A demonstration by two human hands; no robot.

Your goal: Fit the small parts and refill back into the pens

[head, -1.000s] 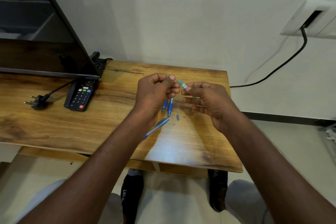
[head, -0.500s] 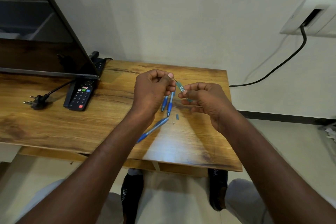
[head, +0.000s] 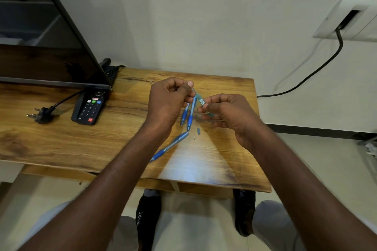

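We are sitting at a table [head: 61,138], both hands raised above it. Left of our hands, a TV [head: 40,47], a remote [head: 89,108] and a plug [head: 41,115] are lying. Our right hand [head: 228,114] is gripping a pen barrel [head: 202,101]; our left hand [head: 169,104] is pinching its thin refill at the far end. Beneath the hands, three pens [head: 188,115] are lying assembled, with a cap [head: 198,131] and a tiny bit [head: 194,138] loose, so this pen seems only partly assembled or dismantled.
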